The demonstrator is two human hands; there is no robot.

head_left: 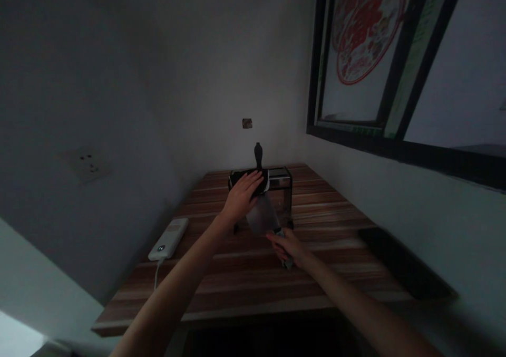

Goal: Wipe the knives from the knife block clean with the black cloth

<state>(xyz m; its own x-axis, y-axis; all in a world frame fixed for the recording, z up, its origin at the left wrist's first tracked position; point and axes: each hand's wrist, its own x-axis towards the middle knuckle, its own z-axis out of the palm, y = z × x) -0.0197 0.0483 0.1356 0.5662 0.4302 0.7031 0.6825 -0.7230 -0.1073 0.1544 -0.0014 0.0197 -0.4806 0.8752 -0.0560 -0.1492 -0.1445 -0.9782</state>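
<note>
My right hand (288,249) is closed round the handle of a cleaver (263,214), whose broad grey blade points up and away to the left. My left hand (244,191) is at the far end of the blade, fingers laid over a dark cloth-like piece (260,187) with a pale edge, thumb side below. That piece covers the blade's top end; its exact kind is hard to make out in the dim light. Just behind stands a black-framed rack (291,188) with clear sides. A black knife handle (258,155) sticks up out of it.
Everything rests on a striped wooden table (221,288) in a corner. A white power bank (169,238) with a cable lies at the left edge, a dark flat slab (407,262) at the right. Walls close in on both sides; a wall socket (89,163) is left, a framed window (356,127) right.
</note>
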